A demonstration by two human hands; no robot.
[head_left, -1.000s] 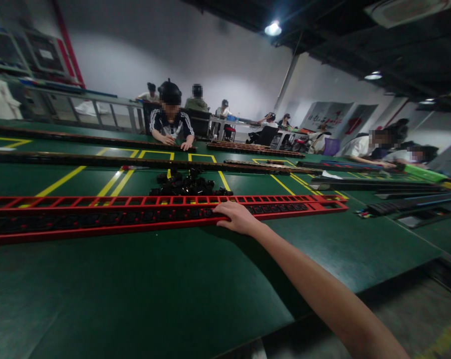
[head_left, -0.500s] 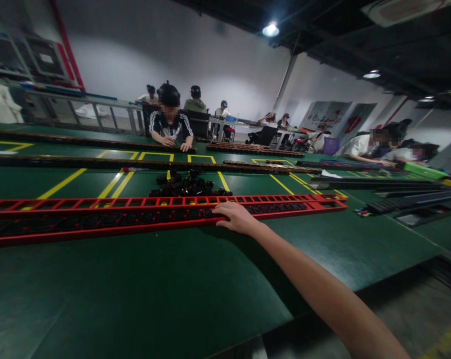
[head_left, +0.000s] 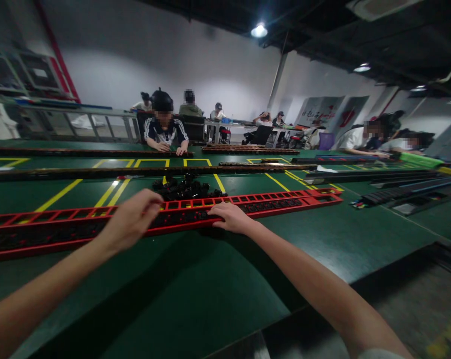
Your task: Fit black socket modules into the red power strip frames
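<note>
A long red slotted frame (head_left: 244, 199) lies across the green table, with a row of black parts (head_left: 176, 218) seated in its near channel. My right hand (head_left: 231, 217) grips the frame's near side, its fingers over the black parts and its thumb lower at the near rim. What lies under those fingertips is hidden. To the left, my left hand (head_left: 131, 219) is over the frame, fingers bent and a gap showing between thumb and index finger. I see nothing held in it. Just behind the frame sits a heap of loose black parts (head_left: 188, 188).
Long dark strips (head_left: 98, 172) lie across the table (head_left: 180, 289) beyond the frame. More dark rails (head_left: 408, 182) lie at the right. A person (head_left: 166, 129) works across the table with both hands on a strip. Others sit or lean farther off.
My left hand has come into view from the left, over the red frame. My right hand keeps its place on the frame. The view has shifted slightly.
</note>
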